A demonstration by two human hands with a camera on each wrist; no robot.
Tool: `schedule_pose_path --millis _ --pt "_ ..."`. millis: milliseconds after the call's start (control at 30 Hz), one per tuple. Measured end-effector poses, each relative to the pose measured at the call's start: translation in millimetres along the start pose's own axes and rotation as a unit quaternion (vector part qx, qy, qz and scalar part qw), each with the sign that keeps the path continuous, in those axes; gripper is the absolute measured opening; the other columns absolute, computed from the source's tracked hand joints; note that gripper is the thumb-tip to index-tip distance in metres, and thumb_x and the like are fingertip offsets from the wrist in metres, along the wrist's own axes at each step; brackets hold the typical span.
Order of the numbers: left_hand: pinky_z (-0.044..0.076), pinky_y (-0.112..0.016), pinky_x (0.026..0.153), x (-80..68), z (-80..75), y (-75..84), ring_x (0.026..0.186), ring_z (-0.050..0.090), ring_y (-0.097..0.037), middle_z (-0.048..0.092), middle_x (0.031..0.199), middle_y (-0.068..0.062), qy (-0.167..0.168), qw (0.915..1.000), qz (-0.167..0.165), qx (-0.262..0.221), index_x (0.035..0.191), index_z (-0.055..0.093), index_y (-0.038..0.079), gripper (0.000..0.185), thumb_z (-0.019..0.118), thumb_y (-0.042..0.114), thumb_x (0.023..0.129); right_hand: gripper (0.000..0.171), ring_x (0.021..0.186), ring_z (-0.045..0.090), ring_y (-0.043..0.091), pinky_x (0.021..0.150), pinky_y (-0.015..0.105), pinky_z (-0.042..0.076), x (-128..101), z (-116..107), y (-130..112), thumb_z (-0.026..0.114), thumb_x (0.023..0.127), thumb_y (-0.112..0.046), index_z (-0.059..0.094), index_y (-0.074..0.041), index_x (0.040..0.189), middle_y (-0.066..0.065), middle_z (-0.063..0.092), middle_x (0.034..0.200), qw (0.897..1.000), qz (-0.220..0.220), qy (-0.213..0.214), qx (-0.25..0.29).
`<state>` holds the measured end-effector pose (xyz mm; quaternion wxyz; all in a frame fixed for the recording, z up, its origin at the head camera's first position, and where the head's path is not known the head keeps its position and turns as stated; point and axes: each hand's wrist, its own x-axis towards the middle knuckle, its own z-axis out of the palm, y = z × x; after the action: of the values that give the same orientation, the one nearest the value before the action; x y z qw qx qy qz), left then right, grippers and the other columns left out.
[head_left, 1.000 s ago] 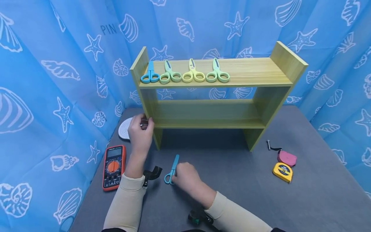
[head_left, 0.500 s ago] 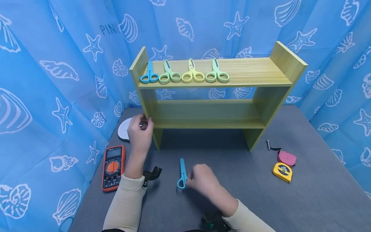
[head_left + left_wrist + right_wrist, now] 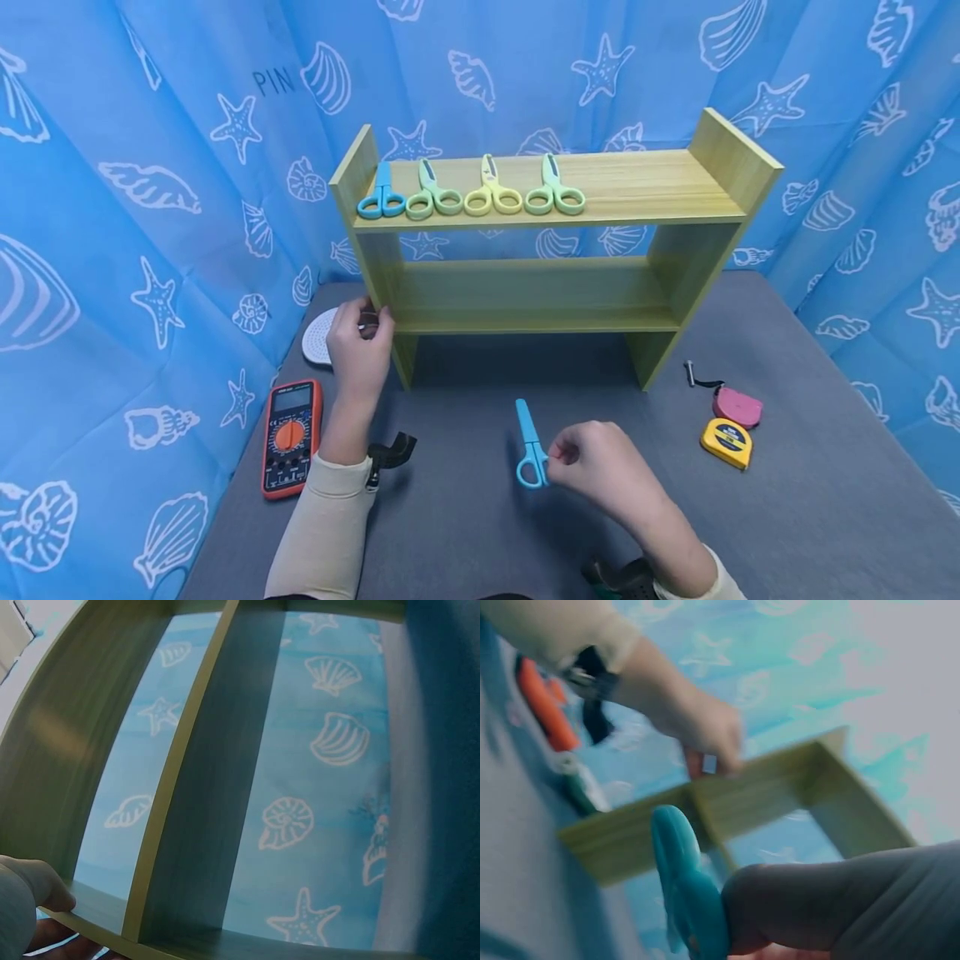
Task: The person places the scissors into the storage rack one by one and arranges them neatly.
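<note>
A pair of blue scissors (image 3: 531, 446) is pinched at one handle loop by my right hand (image 3: 600, 467), blades pointing away toward the shelf. The same scissors (image 3: 686, 892) show large and blurred in the right wrist view. My left hand (image 3: 362, 342) grips the left side panel of the wooden shelf (image 3: 540, 325), thumb inside and fingers outside, as the left wrist view also shows. On the top board lie blue scissors (image 3: 383, 200), green scissors (image 3: 431, 197), yellow scissors (image 3: 491, 197) and light green scissors (image 3: 553, 197) in a row.
Left of the shelf are a round white perforated object (image 3: 318, 337), partly behind my left hand, and a red-cased multimeter (image 3: 292, 437). Toward the right lie a yellow tape measure (image 3: 727, 442), a pink tape measure (image 3: 738, 407) and a small metal bolt-like piece (image 3: 690, 373). A blue curtain hangs behind.
My right hand has carried the blue scissors rightward across the table front, and they now tilt the other way. My left hand has stayed on the side panel.
</note>
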<state>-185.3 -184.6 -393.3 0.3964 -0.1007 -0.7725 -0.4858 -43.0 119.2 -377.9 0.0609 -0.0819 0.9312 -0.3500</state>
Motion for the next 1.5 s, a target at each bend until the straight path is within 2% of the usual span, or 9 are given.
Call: schedule_pose_path --millis 233,433,700,833,933,1100,1200,1333,1500 --pt "0.06 -0.025 0.072 0.5 -2.0 0.9 0.089 0.067 -0.023 0.066 0.101 -0.013 -0.005 0.9999 -0.01 0.001 0.11 0.068 -0.003 0.018 0.069 0.005 0.094 0.004 0.064 0.06 0.014 0.057 0.029 0.051 -17 -50 0 0.08 0.083 -0.011 0.076 -0.011 0.084 -0.005 0.066 0.068 0.999 0.038 0.018 0.02" --pt "0.06 -0.024 0.072 0.5 -0.2 -0.5 0.089 0.067 -0.024 0.066 0.101 -0.014 -0.002 1.0 -0.007 -0.001 0.109 0.068 -0.004 0.016 0.068 0.003 0.094 0.009 0.068 0.06 0.016 0.055 0.027 0.05 -35 -96 4 0.077 0.09 -0.015 0.079 -0.007 0.094 -0.003 0.07 0.076 0.993 0.033 0.109 -0.021" --pt "0.062 -0.029 0.072 1.2 2.0 -1.0 0.089 0.067 -0.025 0.066 0.101 -0.014 0.0 1.0 0.007 0.002 0.109 0.068 -0.004 0.016 0.068 0.004 0.095 0.02 0.064 0.062 0.005 0.054 0.018 0.047 -41 -159 -2 0.078 0.092 -0.019 0.078 -0.002 0.103 0.002 0.074 0.077 0.972 -0.001 0.234 -0.028" --pt "0.062 -0.028 0.072 1.9 3.0 -0.9 0.089 0.068 -0.025 0.066 0.1 -0.014 0.004 0.9999 0.01 0.002 0.109 0.068 -0.004 0.016 0.068 0.005 0.095 0.031 0.074 0.058 0.001 0.057 0.017 0.043 -24 -193 -15 0.078 0.092 -0.032 0.079 -0.006 0.108 -0.007 0.075 0.08 0.966 0.009 0.256 -0.037" --pt "0.059 -0.021 0.073 2.2 2.7 -0.8 0.089 0.067 -0.025 0.066 0.1 -0.015 0.005 0.9999 0.012 0.005 0.109 0.068 -0.004 0.017 0.068 0.005 0.095 0.039 0.081 0.056 0.008 0.061 0.022 0.042 -1 -214 -28 0.075 0.093 -0.04 0.078 -0.006 0.113 -0.011 0.073 0.081 0.966 0.018 0.254 -0.04" --pt "0.057 -0.015 0.074 2.0 1.7 -1.2 0.089 0.067 -0.025 0.065 0.101 -0.015 0.002 0.9999 0.01 0.009 0.109 0.068 -0.004 0.017 0.068 0.005 0.095 0.048 0.091 0.052 0.021 0.062 0.028 0.043 46 -241 -47 0.07 0.095 -0.043 0.074 -0.005 0.124 0.001 0.073 0.096 0.974 0.032 0.219 -0.041" --pt "0.057 -0.016 0.074 1.6 2.2 -1.3 0.09 0.067 -0.024 0.065 0.101 -0.015 0.0 0.9999 0.006 0.01 0.11 0.068 -0.004 0.017 0.068 0.005 0.095 0.045 0.091 0.053 0.025 0.059 0.029 0.046 75 -249 -55 0.066 0.098 -0.039 0.073 -0.003 0.125 0.012 0.071 0.105 0.978 0.028 0.193 -0.068" --pt "0.06 -0.022 0.074 -0.2 4.8 -1.6 0.09 0.067 -0.024 0.065 0.102 -0.014 -0.003 0.9999 0.006 0.01 0.111 0.068 -0.003 0.018 0.068 0.006 0.096 0.039 0.09 0.053 0.027 0.062 0.035 0.046 109 -251 -60 0.063 0.097 -0.03 0.075 0.0 0.119 0.012 0.072 0.096 0.981 0.014 0.16 -0.111" --pt "0.063 -0.038 0.073 -3.4 7.9 -2.0 0.09 0.067 -0.023 0.066 0.101 -0.014 -0.007 0.9999 0.005 0.01 0.11 0.068 -0.003 0.017 0.068 0.007 0.096 0.037 0.087 0.052 0.029 0.064 0.04 0.042 125 -247 -58 0.062 0.094 -0.027 0.076 0.0 0.115 0.01 0.073 0.09 0.981 0.008 0.137 -0.14"
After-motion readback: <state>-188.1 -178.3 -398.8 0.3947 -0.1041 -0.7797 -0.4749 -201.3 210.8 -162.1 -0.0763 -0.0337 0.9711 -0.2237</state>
